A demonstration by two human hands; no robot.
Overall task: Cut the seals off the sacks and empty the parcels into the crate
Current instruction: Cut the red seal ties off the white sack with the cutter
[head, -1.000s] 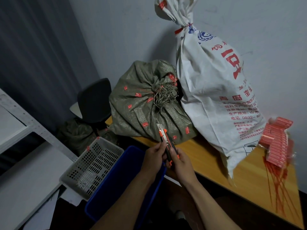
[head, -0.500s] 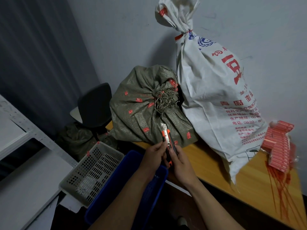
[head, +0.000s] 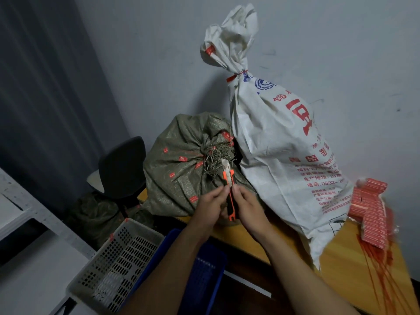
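Head view: knife in both grips, sacks still sealed

1. My left grip (head: 210,204): fingers curled, clamped on the left side of the knife (head: 230,192).
2. My right grip (head: 248,206): fingers curled, clamped on the right side of the same handle.
3. Knife: orange and black, held upright, blade (head: 225,164) out. Its tip lies over the frayed threads at the green sack's tied neck; I cannot tell whether it touches.
4. Green sack (head: 181,173): on the left end of the surface (head: 354,264), slumped, dotted with red tags, leaning on the white sack.
5. White sack (head: 284,155): upright against the wall, red print on its side, neck tied with a red seal (head: 234,76).
6. Blue crate (head: 204,276): below the near edge of the surface, under my left forearm.
7. Grey basket (head: 118,262): slotted, just left of the crate.
8. Loose red seals (head: 372,212): bundled on the surface, right of the white sack.
9. Black chair (head: 122,167): left of the green sack.
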